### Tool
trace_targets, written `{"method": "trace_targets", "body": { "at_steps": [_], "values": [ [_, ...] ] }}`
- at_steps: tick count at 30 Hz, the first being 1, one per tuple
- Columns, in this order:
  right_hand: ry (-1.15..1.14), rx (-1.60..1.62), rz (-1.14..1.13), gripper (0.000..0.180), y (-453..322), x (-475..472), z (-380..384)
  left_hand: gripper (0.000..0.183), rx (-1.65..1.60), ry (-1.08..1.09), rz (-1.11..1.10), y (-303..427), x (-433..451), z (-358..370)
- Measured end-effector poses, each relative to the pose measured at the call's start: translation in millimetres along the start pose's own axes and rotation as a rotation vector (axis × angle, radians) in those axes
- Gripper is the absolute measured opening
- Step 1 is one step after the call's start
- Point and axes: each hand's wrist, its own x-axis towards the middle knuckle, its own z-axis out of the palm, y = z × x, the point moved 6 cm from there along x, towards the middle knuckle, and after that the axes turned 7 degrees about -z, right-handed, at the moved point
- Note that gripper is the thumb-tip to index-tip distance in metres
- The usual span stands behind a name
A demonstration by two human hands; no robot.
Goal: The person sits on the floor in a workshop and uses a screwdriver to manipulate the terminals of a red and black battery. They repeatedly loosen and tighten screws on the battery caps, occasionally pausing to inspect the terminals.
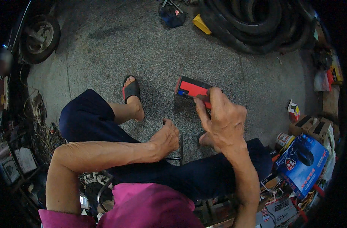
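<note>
My right hand [222,116] is closed around one end of a red and black box-shaped object [193,88], which has a small blue patch near its far end. The object is held over the speckled floor, tilted down to the right; its exact kind cannot be told. Nearer the middle, my left hand [166,138] hovers over my lap with its fingers curled. Whether something small lies inside those fingers is hidden. A gap separates my left hand from the red and black object.
Black tires [259,37] lie piled at the top right beside a yellow object [202,24]. A wheel [39,38] stands at upper left, a dark blue bag [173,17] at the top. Right of me are a blue printed box [301,165], a tub [283,142] and cardboard boxes [310,125].
</note>
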Motion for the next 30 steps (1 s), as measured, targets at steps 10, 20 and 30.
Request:
{"method": "trace_targets", "body": {
  "at_steps": [10, 20, 30],
  "values": [
    [0.014, 0.17, 0.007, 0.024, 4, 4, -5, 0.016, -0.347, -0.139, -0.093, -23, 17, 17],
    [0.09, 0.236, 0.015, 0.024, 19, 3, -8, 0.026, -0.898, 0.377, -0.613, -126, 68, 52],
    [-0.012, 0.184, -0.153, 0.023, -2, -8, -8, 0.029, -1.076, 0.497, -0.693, -112, 97, 72]
  ]
}}
